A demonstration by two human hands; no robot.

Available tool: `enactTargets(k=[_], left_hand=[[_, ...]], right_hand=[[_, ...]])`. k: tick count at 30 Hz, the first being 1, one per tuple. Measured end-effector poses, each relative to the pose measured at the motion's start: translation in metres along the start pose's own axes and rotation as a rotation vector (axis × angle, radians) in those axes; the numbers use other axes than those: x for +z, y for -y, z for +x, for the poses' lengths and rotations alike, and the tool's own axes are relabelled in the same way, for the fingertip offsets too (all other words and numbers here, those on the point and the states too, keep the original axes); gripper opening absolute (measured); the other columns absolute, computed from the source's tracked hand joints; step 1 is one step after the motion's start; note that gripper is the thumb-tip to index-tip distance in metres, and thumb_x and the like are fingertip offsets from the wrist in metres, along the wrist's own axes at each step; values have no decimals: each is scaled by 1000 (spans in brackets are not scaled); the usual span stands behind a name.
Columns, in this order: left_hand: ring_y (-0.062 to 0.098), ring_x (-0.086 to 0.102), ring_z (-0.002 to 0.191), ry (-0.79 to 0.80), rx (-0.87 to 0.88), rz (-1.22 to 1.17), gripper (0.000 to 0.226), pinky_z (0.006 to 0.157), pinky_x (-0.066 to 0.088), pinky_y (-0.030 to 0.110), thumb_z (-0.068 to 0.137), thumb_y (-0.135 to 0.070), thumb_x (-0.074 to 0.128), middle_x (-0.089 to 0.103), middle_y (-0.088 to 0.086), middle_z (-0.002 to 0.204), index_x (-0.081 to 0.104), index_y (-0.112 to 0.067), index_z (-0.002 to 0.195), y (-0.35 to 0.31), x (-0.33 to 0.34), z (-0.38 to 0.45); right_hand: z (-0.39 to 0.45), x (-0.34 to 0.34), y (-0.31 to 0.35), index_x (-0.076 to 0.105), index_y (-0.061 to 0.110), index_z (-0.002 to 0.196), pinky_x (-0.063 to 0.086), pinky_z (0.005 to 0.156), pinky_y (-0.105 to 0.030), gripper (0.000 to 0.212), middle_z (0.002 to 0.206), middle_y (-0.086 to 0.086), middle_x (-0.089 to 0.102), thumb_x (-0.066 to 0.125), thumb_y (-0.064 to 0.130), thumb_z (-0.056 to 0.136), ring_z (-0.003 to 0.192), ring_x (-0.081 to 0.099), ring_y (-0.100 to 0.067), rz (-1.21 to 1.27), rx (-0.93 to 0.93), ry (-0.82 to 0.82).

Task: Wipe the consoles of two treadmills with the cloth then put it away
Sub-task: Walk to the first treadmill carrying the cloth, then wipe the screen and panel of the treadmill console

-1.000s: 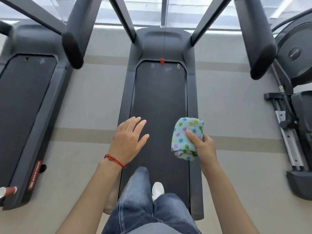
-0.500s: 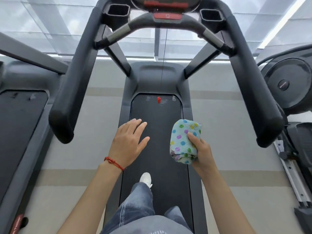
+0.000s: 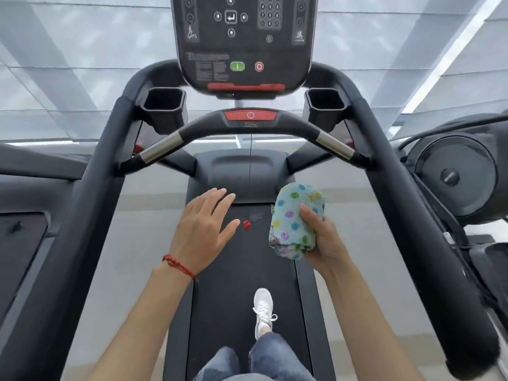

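Observation:
A dark treadmill console (image 3: 244, 42) with round buttons, a green key and a red key fills the top centre, above a curved handlebar (image 3: 248, 125). My right hand (image 3: 324, 243) grips a folded pale blue cloth (image 3: 295, 221) with coloured dots, held over the right side of the belt, well below the console. My left hand (image 3: 204, 229) hovers open, fingers spread, over the belt's left side; a red cord circles its wrist. Both hands are clear of the console.
Two thick black side rails (image 3: 79, 243) run down either side of me. A second treadmill's belt (image 3: 19, 257) lies at the left. Another machine with a round housing (image 3: 453, 177) stands at the right. A red safety clip (image 3: 246, 225) hangs on a cord over the belt.
The view has tilted up and I have stepped forward along the belt: the console and handlebar have come into sight. Both hands keep their pose, the cloth still in the right.

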State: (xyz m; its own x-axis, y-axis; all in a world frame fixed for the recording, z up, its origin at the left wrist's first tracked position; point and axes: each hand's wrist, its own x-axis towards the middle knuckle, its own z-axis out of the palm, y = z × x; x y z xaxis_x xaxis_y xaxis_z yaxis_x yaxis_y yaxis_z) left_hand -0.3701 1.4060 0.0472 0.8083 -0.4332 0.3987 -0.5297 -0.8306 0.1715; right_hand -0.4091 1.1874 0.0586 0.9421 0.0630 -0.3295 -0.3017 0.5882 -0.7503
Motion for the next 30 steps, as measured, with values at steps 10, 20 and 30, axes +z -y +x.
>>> enactTargets(k=[10, 20, 30], left_hand=[[34, 55, 112, -115, -23, 62, 49, 94, 44, 46, 91, -36, 42, 59, 18, 120, 59, 0, 121, 22, 17, 159], [32, 52, 116, -192, -34, 98, 50, 97, 39, 43, 91, -37, 41, 58, 17, 123, 58, -1, 122, 81, 16, 280], [35, 54, 113, -265, 25, 95, 50, 94, 45, 46, 91, -36, 41, 58, 18, 121, 58, 0, 122, 183, 10, 385]], right_hand=[[134, 7, 118, 63, 9, 99, 57, 63, -32, 78, 89, -7, 73, 92, 42, 34, 82, 70, -21, -48, -76, 94], [242, 46, 195, 60, 7, 102, 58, 62, -32, 41, 88, -8, 72, 68, 27, 67, 79, 71, -21, -88, -163, 24], [356, 125, 247, 64, 9, 97, 59, 73, -36, 41, 92, -7, 72, 73, 29, 62, 84, 70, -23, -243, -379, -85]])
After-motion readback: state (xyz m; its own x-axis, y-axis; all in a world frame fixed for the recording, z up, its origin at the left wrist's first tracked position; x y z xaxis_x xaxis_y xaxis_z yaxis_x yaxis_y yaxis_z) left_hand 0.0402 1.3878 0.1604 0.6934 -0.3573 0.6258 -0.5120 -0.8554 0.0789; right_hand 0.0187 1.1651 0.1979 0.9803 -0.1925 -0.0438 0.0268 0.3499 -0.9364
